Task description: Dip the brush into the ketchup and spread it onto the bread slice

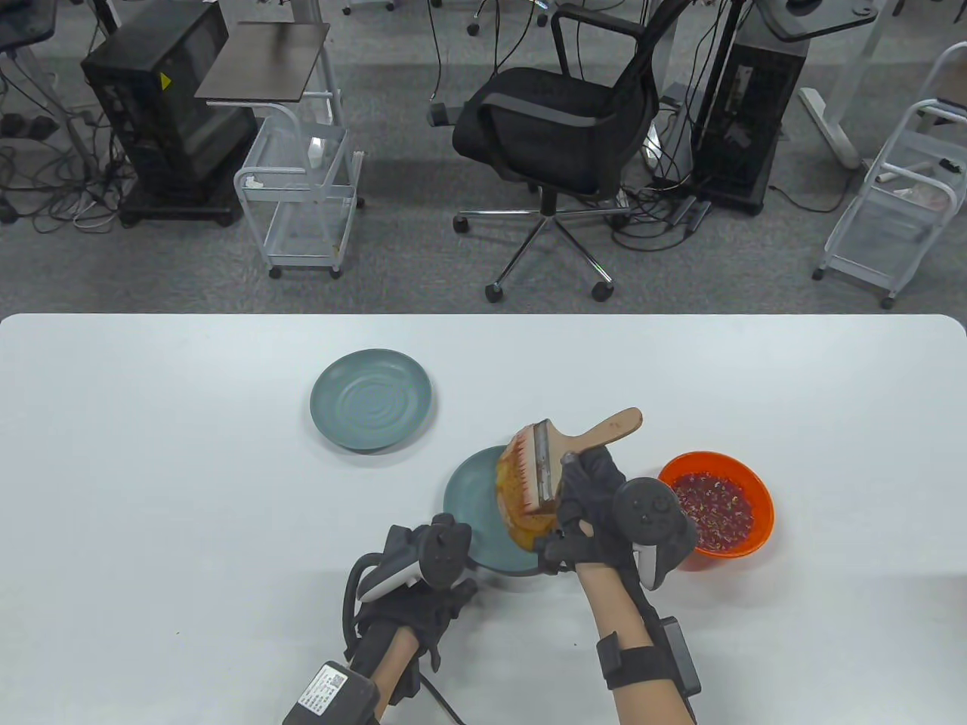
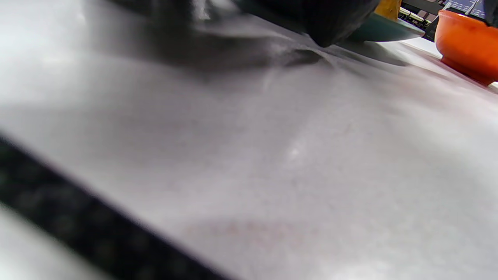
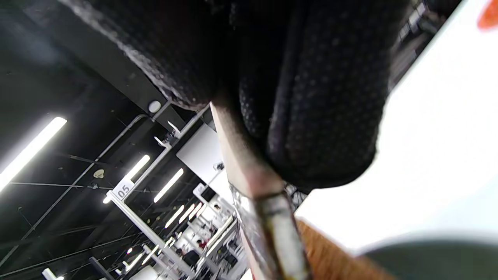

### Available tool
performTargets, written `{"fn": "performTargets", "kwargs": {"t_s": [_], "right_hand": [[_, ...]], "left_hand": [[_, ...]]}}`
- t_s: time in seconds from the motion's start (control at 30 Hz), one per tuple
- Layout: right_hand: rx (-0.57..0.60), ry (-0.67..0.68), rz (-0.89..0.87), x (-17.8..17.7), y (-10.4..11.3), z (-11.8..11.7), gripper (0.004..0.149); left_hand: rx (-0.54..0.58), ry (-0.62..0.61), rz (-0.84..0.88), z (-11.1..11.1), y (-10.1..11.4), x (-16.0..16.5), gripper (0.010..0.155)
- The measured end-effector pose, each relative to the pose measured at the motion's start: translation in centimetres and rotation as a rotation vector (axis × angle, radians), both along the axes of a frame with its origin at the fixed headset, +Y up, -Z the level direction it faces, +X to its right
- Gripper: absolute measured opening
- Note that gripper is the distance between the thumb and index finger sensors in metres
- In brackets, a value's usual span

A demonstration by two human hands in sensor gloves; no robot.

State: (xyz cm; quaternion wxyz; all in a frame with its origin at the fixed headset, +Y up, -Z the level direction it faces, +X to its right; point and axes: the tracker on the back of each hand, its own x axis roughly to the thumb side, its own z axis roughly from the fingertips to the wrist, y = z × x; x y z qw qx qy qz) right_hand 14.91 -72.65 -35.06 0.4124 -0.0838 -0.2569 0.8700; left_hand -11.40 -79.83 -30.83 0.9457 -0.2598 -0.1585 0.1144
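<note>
My right hand grips a wide wooden brush just behind its metal ferrule. The red-stained bristles point down-left onto an orange-smeared bread slice. The bread lies on a teal plate. An orange bowl of red ketchup stands just right of my right hand. My left hand rests on the table at the plate's front-left rim; its fingers are hidden under the tracker. The right wrist view shows gloved fingers around the brush handle and its ferrule.
A second teal plate sits empty at the back left. The left wrist view shows blurred white tabletop, the near plate's rim and the orange bowl. An office chair and carts stand beyond the table's far edge.
</note>
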Motion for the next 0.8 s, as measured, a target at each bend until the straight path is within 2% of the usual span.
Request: {"fn": "performTargets", "kwargs": {"t_s": [0.03, 0.1, 0.23, 0.3, 0.4, 0.53, 0.63, 0.8], "right_hand": [[0.021, -0.037, 0.059, 0.7, 0.3, 0.1, 0.047], [0.040, -0.066, 0.034, 1.5, 0.6, 0.3, 0.047], [-0.013, 0.032, -0.142, 0.2, -0.1, 0.0, 0.047], [-0.053, 0.078, -0.155, -1.0, -0.6, -0.3, 0.047], [-0.068, 0.067, -0.128, -1.5, -0.7, -0.4, 0.047], [-0.001, -0.050, 0.036, 1.2, 0.6, 0.0, 0.047], [0.002, -0.038, -0.074, 1.9, 0.4, 0.1, 0.046], [-0.081, 0.078, -0.188, -0.6, -1.0, -0.5, 0.047]], "left_hand": [[0.001, -0.001, -0.003, 0.0, 0.0, 0.0, 0.070], [0.002, -0.002, -0.009, 0.0, 0.0, 0.0, 0.070], [0.002, -0.002, -0.009, 0.0, 0.0, 0.1, 0.070], [0.001, -0.002, -0.008, 0.0, 0.0, 0.1, 0.070], [-0.001, -0.001, -0.002, 0.0, 0.0, 0.0, 0.070], [-0.001, 0.000, 0.005, 0.0, -0.1, 0.0, 0.070], [-0.003, -0.001, -0.006, 0.0, 0.0, 0.1, 0.070], [-0.002, -0.002, -0.003, 0.0, -0.1, 0.0, 0.070]]}}
